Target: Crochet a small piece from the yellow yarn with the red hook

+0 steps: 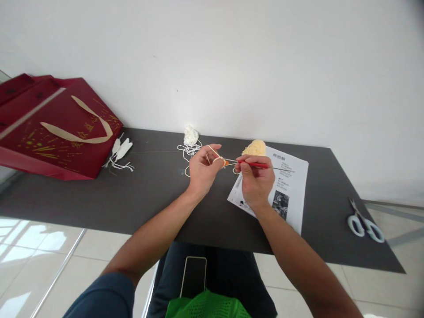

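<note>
My left hand point(202, 171) pinches a small crochet piece point(226, 163) with an orange bit on it, between thumb and fingers. A strand of pale yarn point(213, 150) runs over its raised index finger. Wrapped in the fingers of my right hand point(257, 180) is a crochet hook point(260, 165) with a red grip, its metal shaft sticking out to the right. The hook's other end points left at the piece, with pale strands between the hands; its tip is too small to make out. Behind my right hand sits a ball of pale yellow yarn point(255, 147).
A printed sheet point(296, 190) lies beneath my right hand on the dark table point(149, 190). White yarn point(191, 135) stands by the wall. At left are a red paper bag point(59, 137) and white pieces with loose ends point(122, 150). Scissors point(364, 223) lie near the right edge.
</note>
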